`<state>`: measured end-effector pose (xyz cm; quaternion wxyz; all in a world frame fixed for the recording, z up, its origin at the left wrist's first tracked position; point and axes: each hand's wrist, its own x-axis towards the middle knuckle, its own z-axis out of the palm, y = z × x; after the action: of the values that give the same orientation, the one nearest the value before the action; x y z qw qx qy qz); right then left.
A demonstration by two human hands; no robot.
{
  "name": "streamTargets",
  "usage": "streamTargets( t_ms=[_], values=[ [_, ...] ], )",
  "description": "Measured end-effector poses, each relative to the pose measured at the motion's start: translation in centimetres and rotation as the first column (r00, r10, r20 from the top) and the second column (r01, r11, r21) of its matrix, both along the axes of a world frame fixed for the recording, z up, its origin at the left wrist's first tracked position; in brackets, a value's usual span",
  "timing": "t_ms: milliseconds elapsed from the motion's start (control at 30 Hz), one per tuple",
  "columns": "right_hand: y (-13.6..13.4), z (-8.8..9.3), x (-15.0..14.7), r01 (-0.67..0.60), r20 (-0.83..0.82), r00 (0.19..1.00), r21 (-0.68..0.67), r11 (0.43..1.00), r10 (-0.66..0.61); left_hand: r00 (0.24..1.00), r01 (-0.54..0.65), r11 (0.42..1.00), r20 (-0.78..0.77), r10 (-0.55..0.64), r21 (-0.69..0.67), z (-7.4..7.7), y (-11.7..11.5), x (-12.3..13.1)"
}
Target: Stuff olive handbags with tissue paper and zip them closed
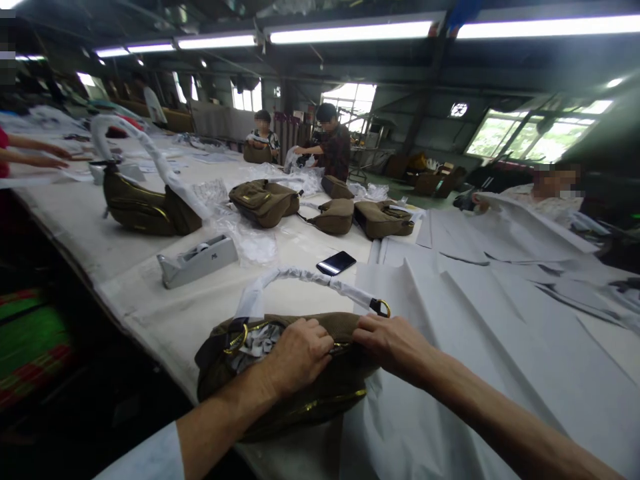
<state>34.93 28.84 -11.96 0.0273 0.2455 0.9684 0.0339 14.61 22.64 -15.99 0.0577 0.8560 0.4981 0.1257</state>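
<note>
An olive-brown handbag (320,393) with gold zippers sits in front of me at the table's edge. Crumpled white paper (260,342) shows inside its partly unzipped top. Its strap (310,275) is wrapped in white material and arches up behind the bag, with a gold ring at its right end. My left hand (303,353) is closed at the top zipper, its fingers curled on the opening's edge; whether it pinches the zipper pull is hidden. Nearer the strap's right end, my right hand (387,343) grips the bag's top edge with bent fingers.
Behind the bag are a grey tape dispenser (200,260) and a phone (337,263). Several similar bags (265,201) stand farther back, near clear plastic wrap (257,243). Large white paper sheets (480,333) cover the right side. Other people work around the table.
</note>
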Motion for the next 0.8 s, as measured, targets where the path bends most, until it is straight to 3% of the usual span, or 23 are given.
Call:
streamTargets(
  t_ms=[167,333,533,633,800],
  values=[
    [0.2,-0.7,0.0,-0.016,-0.031,0.999,-0.006,1.000,0.016,0.976,-0.095,0.994,0.192,0.102,-0.045,1.0,-0.3,2.5],
    [0.0,-0.8,0.3,0.010,-0.047,0.999,-0.030,0.999,-0.011,0.957,-0.229,0.973,0.177,0.228,-0.018,0.2,0.1,4.7],
    [0.1,-0.1,0.3,0.039,-0.024,0.999,-0.107,0.994,-0.042,0.960,-0.116,0.992,0.251,0.125,-0.051,-0.2,0.3,3.9],
    [0.4,0.1,0.4,0.078,-0.015,0.997,-0.126,0.989,-0.080,0.969,-0.126,0.990,0.209,0.136,-0.059,-0.3,-0.3,3.1],
    [0.1,-0.3,0.0,0.120,-0.038,0.991,-0.124,0.985,-0.126,0.975,-0.189,0.980,0.130,0.179,0.069,-0.7,-2.2,1.5]
  ],
)
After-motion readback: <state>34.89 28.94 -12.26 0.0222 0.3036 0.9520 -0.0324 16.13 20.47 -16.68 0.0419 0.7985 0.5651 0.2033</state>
